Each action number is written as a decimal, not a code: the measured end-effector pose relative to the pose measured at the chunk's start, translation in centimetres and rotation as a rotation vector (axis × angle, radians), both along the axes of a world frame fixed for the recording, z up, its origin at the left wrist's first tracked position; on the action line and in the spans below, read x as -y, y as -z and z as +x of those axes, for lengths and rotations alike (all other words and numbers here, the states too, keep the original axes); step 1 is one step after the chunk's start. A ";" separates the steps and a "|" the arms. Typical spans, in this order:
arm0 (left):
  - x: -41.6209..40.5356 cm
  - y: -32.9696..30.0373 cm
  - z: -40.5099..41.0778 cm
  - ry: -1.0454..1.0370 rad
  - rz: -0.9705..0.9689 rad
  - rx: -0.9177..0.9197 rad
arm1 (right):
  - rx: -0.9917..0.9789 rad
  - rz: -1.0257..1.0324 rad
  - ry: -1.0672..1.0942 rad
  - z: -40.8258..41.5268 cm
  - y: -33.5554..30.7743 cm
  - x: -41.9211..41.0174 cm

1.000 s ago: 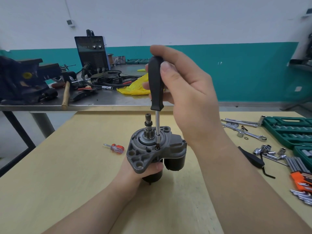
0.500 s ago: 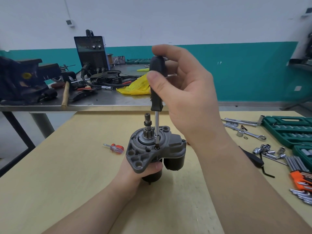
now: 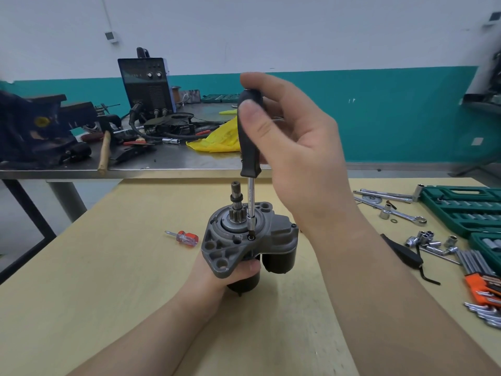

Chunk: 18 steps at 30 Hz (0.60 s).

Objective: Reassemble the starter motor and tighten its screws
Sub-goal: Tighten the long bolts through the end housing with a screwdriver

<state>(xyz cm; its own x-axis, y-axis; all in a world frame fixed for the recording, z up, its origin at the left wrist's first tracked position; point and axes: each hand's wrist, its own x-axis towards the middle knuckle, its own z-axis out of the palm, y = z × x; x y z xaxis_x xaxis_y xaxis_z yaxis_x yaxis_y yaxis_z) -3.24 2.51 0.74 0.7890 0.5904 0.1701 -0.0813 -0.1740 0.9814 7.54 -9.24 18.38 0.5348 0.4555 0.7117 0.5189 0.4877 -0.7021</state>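
Twirling the black-handled screwdriver [image 3: 250, 137], the right hand [image 3: 292, 147] has walked its thumb back up the handle since a second ago, fingers pinching it. Its tip sits in a screw [image 3: 251, 236] on the starter motor [image 3: 244, 240], gripped upright on the surface [image 3: 108, 267] by the left hand [image 3: 230, 275]; tightening looks midway.

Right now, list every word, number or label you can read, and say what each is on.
Nothing reads clearly.
Welder: faint display marks, too blurred to read.
Orange hex key holder: white lettering, too small and cut off.
Screwdriver shaft: tiny engraving, unreadable.
Vise: yellow round badge, no legible text.
Starter motor: no markings visible.
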 end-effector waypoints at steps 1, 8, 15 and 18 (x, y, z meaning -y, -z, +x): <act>-0.1 0.0 0.1 0.001 0.004 -0.004 | -0.026 0.006 -0.028 0.1 0.0 0.0; -0.4 0.3 0.4 0.045 0.002 -0.045 | 0.041 -0.018 0.042 0.1 0.0 0.0; -0.6 0.0 1.4 0.013 0.017 -0.005 | -0.014 -0.004 -0.050 0.3 0.2 0.0; -0.4 0.2 0.6 0.007 0.020 -0.019 | 0.046 -0.015 0.015 0.2 0.1 0.0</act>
